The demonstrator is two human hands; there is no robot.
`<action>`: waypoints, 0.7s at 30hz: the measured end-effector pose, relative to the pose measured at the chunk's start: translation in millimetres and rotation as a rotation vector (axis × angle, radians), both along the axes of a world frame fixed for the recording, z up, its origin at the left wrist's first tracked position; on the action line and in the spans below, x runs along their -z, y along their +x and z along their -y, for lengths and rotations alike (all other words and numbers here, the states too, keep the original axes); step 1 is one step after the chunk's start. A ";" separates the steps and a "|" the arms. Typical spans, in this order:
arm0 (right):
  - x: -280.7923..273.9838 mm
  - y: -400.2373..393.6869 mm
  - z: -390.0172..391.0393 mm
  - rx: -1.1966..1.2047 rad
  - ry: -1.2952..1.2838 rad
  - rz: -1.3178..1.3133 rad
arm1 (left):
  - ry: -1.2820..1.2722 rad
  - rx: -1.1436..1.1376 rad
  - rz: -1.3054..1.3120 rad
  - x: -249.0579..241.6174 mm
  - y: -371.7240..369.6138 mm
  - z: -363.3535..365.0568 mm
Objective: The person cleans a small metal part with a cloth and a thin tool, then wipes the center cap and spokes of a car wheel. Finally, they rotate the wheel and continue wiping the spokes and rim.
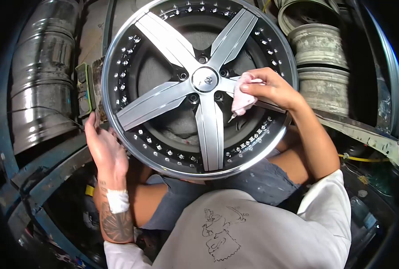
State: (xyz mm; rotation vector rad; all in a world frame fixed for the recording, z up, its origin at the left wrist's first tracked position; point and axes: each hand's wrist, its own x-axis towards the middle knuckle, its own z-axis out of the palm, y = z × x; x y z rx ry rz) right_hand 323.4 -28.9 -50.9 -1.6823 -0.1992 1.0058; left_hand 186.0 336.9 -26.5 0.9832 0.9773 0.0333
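A large five-spoke wheel rim (210,134) sits in front of me over my lap, with silver spokes, a black inner face, rows of shiny bolts and a polished lip. At its middle is a round silver center cap (204,79) with a logo. My right hand (271,89) pinches a pale pink rag (243,96) over the right-hand spokes. A thin pointed tip pokes out below the rag. My left hand (106,145) is at the lower left edge of the rim, palm turned toward it, fingers stretched upward along the outer lip.
Bare metal rims (323,67) are stacked at the right, and shiny metal barrels (42,85) stand at the left. A blue metal frame (56,166) runs along the left side. A yellow cable (365,158) lies at the right.
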 end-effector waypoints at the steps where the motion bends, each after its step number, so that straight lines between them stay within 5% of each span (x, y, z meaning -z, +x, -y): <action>1: 0.3 -2.0 -2.4 0.012 0.001 0.009 | 0.015 -0.043 0.095 17.5 1.7 -7.9; 8: 1.3 -22.9 -17.2 0.189 -0.040 0.022 | -0.051 -0.061 0.187 17.0 43.8 -1.0; 16: 0.6 -53.5 -18.5 0.455 0.174 -0.221 | 0.341 0.094 0.265 27.9 122.7 -18.6; 21: -2.8 1.9 16.2 0.476 0.207 -0.334 | 0.048 0.350 0.066 27.8 112.2 -29.8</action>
